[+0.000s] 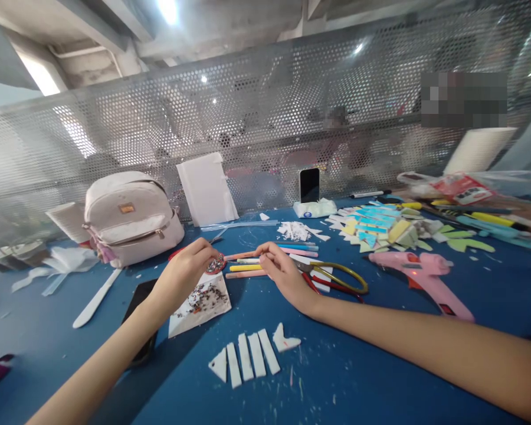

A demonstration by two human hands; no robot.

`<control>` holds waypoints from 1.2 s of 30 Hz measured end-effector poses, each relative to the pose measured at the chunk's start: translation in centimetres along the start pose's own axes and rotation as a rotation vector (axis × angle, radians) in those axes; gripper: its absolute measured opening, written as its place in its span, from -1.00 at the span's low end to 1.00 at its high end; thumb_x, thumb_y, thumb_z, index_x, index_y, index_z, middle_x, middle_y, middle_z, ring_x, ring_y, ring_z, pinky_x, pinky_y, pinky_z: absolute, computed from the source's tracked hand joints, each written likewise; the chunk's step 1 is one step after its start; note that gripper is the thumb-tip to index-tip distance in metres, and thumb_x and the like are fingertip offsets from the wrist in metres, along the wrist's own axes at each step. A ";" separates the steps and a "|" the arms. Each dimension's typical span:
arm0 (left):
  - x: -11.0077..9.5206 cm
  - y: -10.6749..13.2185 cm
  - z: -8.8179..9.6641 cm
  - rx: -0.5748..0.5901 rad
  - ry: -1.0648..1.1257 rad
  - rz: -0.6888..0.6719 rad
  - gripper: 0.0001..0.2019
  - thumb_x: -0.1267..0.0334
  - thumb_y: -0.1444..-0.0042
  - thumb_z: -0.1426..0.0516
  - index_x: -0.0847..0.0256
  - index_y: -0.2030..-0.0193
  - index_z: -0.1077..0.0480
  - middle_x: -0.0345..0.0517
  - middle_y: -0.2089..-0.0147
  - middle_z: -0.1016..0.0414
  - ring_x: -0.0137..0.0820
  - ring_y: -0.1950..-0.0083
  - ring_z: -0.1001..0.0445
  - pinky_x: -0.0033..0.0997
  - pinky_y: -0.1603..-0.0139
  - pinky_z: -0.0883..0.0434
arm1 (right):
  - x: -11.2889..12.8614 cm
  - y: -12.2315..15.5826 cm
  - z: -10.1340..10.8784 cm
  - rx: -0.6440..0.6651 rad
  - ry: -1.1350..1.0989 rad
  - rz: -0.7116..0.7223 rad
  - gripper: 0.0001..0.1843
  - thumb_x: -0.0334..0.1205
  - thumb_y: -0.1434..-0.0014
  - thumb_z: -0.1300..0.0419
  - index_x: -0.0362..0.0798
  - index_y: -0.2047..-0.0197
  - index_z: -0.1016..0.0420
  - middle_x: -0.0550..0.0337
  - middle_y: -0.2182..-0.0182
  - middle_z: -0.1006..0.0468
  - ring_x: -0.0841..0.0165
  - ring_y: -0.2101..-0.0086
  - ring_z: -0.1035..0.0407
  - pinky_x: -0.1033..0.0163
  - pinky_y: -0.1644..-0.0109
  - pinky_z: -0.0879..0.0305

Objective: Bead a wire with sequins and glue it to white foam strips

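Observation:
My left hand point(190, 268) has its fingers pinched together at a small round red-rimmed dish point(215, 264) filled with tiny multicoloured bits; what the fingertips hold is too small to make out. Below it lies a sheet of white paper point(199, 307) with dark and orange bits scattered over it. My right hand point(285, 274) is curled above several coloured sticks point(245, 268), fingertips drawn together; whatever they hold is hidden. Scissors with yellow and red handles point(343, 277) lie beside that wrist. White foam pieces point(252, 354) nearer to me are laid out as a fish shape.
A pink glue gun point(425, 274) lies to the right, with a pile of coloured cut pieces point(380, 227) behind it. A pale backpack point(130, 218), a white board point(207, 189) and a phone point(310, 185) stand along the perforated metal screen point(256, 118). A white plastic knife point(97, 300) lies left.

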State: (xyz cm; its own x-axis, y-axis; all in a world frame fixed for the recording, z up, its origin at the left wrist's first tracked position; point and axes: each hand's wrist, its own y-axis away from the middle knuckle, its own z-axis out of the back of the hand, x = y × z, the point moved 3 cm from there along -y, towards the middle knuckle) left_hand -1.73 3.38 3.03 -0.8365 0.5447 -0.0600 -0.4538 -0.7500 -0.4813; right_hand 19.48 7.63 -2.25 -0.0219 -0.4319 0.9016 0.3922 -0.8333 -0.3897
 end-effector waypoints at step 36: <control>-4.2 0.0 -3.3 -0.093 0.747 0.268 -0.76 0.45 -0.15 -0.12 0.25 0.03 -0.37 -0.12 0.31 -0.56 -0.37 0.27 -0.59 -0.31 0.14 -0.53 | 0.9 0.3 -0.9 0.235 0.024 0.095 -0.94 -0.24 -0.25 -0.14 -0.04 0.23 -0.37 0.22 0.34 -0.48 0.39 0.38 -0.38 0.32 0.36 -0.23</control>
State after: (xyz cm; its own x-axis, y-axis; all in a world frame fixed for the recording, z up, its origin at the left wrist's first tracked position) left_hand 2.82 2.33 0.38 -0.4717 0.4826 -0.7379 -0.2117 -0.8744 -0.4365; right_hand 18.75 6.64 -1.75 0.0050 -0.5148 0.8573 0.5968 -0.6863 -0.4156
